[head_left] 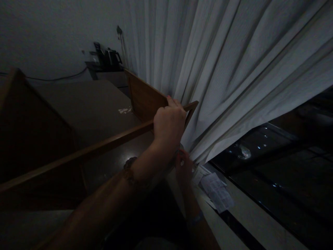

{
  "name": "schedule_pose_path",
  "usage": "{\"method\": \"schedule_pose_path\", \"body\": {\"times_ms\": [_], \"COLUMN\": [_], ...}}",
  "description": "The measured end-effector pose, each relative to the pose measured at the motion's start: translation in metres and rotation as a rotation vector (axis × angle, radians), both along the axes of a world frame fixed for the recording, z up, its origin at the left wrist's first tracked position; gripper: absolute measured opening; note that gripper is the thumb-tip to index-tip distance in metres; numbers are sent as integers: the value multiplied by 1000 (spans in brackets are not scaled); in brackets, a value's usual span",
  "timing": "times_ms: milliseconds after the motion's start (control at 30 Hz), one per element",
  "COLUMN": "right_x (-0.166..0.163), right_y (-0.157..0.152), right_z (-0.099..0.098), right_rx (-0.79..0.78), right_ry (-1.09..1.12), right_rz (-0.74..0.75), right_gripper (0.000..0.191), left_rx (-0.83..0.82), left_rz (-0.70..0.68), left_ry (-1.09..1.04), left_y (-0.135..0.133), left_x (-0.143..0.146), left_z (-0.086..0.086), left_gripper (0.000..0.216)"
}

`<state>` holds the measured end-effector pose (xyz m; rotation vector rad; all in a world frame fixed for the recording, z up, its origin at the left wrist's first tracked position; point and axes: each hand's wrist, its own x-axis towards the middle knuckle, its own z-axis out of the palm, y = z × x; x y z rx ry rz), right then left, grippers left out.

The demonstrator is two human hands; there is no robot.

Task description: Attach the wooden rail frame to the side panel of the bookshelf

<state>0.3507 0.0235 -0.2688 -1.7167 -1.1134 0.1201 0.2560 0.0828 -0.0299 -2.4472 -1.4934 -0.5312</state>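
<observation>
The room is dim. My left hand [168,121] is closed around the top rail of a wooden frame [104,146] near its far corner, where a wooden side panel [143,97] joins it. A beaded bracelet [128,169] sits on that wrist. My right hand [184,168] is lower, just beneath the left forearm, at the bottom edge of the white curtain [234,69]. Its fingers are curled, and the left arm and the darkness hide what they hold. A band [196,218] is on the right wrist.
A dark tabletop [85,104] lies behind the frame. A kettle [112,57] stands on a small stand by the far wall. Crumpled papers [217,191] lie on the pale ledge [249,222] beside a dark window pane [273,163].
</observation>
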Motion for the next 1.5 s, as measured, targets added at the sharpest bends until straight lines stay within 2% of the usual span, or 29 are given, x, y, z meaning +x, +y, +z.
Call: {"method": "schedule_pose_path", "body": {"times_ms": [267,533,667,833,1000,1100,1200,1367,1500], "right_x": [1,-3,-5,-7,-1,3,0,-15,-22], "right_y": [0,3,4,6,6,8,11,13,12], "right_z": [0,-1,-2,-14,-25,-29,-27,-14,-8], "right_rx": [0,43,69,149,113,157,188,135,143], "right_ry": [47,-6,-137,-347,-470,-481,-326,204,417], "right_rz": [-7,-16,-30,-22,65,134,126,24,19], "right_gripper": [35,31,26,27,30,32,29,29,29], "left_rx": [26,20,15,7,9,8,4,-31,-20], "left_rz": [0,19,20,23,28,21,23,7,19], "left_ry": [-2,9,-20,4,17,7,4,-14,6], "left_y": [0,1,1,1,0,1,1,1,1], "left_x": [0,1,1,0,0,0,0,0,0], "left_z": [-2,-2,-2,-1,-2,-3,-3,-1,-1], "left_gripper": [43,45,42,43,42,41,40,40,44]}}
